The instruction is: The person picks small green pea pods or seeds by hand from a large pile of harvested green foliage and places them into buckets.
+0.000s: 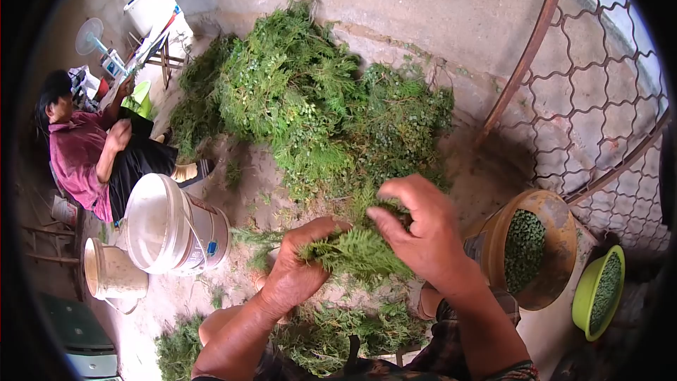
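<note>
My left hand (300, 264) is closed around the stem end of a leafy green branch (360, 250), with feathery, cypress-like foliage. Over the branch's right side hovers my right hand (423, 222), thumb and fingers curved and apart, with nothing visible between them. Beyond both hands rises a large heap of cut green branches (296, 99), some bearing small pale green berries. More cut sprigs (345, 331) lie below my hands near my legs. To the right, a tilted bucket (557, 261) contains many small green berries (523, 247).
A lime-green basin (589, 289) of berries stands far right, near a rusty wire-mesh panel (599, 85). At left are a lidded white bucket (201, 240) and a smaller pail (116, 279). A seated person (84, 148) handles something there, near a fan (89, 37).
</note>
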Action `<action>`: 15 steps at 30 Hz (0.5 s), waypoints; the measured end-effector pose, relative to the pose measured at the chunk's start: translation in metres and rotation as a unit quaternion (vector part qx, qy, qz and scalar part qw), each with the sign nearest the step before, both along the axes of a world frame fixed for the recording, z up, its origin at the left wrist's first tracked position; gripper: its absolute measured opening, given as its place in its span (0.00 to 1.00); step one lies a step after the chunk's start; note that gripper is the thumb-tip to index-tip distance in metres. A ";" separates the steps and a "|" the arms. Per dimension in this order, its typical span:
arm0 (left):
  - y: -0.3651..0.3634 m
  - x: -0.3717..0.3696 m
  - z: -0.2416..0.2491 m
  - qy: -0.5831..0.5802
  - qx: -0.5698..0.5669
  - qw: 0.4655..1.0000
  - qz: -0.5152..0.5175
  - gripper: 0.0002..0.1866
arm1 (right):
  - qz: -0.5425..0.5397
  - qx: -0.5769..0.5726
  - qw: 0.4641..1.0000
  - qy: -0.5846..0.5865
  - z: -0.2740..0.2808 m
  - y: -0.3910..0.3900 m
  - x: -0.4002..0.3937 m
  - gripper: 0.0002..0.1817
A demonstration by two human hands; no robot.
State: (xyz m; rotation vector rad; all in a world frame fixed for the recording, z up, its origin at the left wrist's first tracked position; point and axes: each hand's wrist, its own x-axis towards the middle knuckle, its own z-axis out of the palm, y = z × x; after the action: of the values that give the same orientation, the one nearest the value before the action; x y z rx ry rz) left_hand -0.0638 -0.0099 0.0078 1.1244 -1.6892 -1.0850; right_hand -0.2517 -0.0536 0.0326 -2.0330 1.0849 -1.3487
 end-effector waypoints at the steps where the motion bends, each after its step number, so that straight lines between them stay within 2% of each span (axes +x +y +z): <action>1: 0.004 -0.003 -0.001 0.036 0.038 0.995 0.079 0.10 | -0.061 -0.061 0.996 0.021 0.001 -0.001 0.000 0.08; 3: 0.005 -0.002 -0.002 0.041 0.049 0.994 0.084 0.12 | -0.088 -0.082 0.992 0.026 0.008 0.001 -0.004 0.08; 5: 0.003 -0.002 0.000 0.045 0.056 0.994 0.088 0.15 | -0.013 -0.090 0.996 -0.010 0.010 0.002 -0.006 0.08; 7: 0.001 -0.005 0.005 0.052 0.016 0.995 0.085 0.12 | 0.012 -0.076 0.997 0.016 0.005 0.006 -0.003 0.07; 9: 0.001 -0.009 -0.002 0.069 -0.002 0.993 0.101 0.12 | 0.017 -0.054 0.992 0.110 0.004 0.012 0.003 0.07; 13: 0.001 -0.014 -0.011 0.070 -0.050 0.986 0.143 0.13 | 0.023 -0.025 0.992 0.119 -0.001 0.014 0.009 0.11; 15: 0.001 -0.013 -0.014 0.069 -0.032 0.987 0.141 0.12 | 0.029 -0.027 0.989 0.140 0.000 0.015 0.011 0.12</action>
State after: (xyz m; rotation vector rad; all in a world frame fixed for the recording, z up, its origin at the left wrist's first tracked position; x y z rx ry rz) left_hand -0.0771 -0.0086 -0.0066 1.1776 -1.3987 -0.9027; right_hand -0.2408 -0.0388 0.0325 -2.3261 1.1056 -1.0982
